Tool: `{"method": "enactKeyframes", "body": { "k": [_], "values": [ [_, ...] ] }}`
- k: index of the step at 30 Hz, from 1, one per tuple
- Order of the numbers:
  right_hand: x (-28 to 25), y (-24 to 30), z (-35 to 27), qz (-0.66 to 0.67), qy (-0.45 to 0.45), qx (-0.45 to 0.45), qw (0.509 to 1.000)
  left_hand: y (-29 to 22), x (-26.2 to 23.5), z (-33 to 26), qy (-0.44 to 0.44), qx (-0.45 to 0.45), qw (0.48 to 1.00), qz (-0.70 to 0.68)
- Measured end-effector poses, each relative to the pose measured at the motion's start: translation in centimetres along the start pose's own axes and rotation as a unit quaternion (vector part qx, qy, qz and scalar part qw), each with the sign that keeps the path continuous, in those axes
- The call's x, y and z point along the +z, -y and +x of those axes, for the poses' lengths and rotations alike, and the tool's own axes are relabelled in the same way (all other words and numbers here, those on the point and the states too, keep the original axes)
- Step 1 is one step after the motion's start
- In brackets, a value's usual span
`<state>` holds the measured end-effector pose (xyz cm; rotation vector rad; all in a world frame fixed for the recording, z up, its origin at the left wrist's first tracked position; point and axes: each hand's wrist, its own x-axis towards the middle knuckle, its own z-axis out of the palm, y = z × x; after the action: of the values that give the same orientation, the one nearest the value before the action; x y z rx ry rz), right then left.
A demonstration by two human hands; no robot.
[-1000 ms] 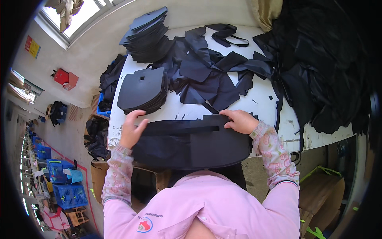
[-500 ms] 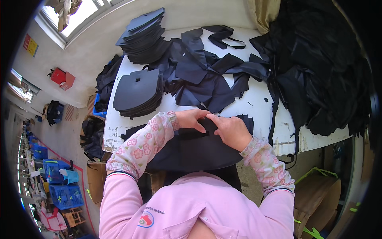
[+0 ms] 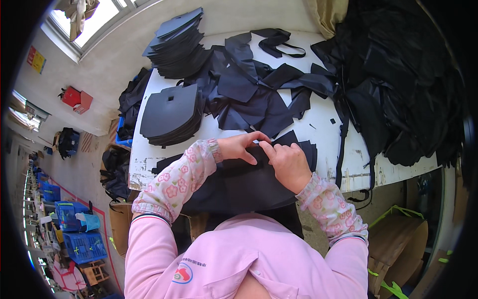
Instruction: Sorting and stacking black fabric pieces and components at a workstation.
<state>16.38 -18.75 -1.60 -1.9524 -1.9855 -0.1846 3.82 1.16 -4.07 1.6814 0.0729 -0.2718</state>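
A dark black fabric piece (image 3: 234, 192) hangs over the near edge of the table, in front of my body. My left hand (image 3: 241, 148) grips its upper edge, thumb lying on the cloth and forefinger curled along the top. Close by on the right, my right hand (image 3: 289, 164) is closed at the same edge, its fingertips almost meeting the left forefinger. What lies between the fingertips is too small to make out. More layers of black cloth (image 3: 309, 152) stick out beyond the right hand.
Left on the white table (image 3: 323, 144) stands a stack of black panels (image 3: 169, 112), with a taller stack (image 3: 177, 47) behind. Loose black fabric pieces (image 3: 254, 94) spread across the middle. A big black heap (image 3: 398, 84) covers the right side. Cardboard boxes (image 3: 398, 241) stand below right.
My right hand has shifted slightly, and its fingertips now sit a little lower beside the left forefinger. A black cloth corner now rises higher behind the right hand.
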Motion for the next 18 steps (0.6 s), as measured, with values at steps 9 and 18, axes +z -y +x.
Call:
{"method": "enactKeyframes", "body": {
  "k": [9, 18],
  "values": [
    [2.7, -8.4, 1.4, 0.200, 0.001, 0.169, 0.965, 0.7, 8.4, -3.6, -0.072, 0.060, 0.833, 0.545],
    [9.2, -15.4, 9.0, 0.121, 0.070, 0.265, 0.954, 5.0, 9.4, -4.1, -0.067, 0.051, 0.855, 0.513]
  ]
}}
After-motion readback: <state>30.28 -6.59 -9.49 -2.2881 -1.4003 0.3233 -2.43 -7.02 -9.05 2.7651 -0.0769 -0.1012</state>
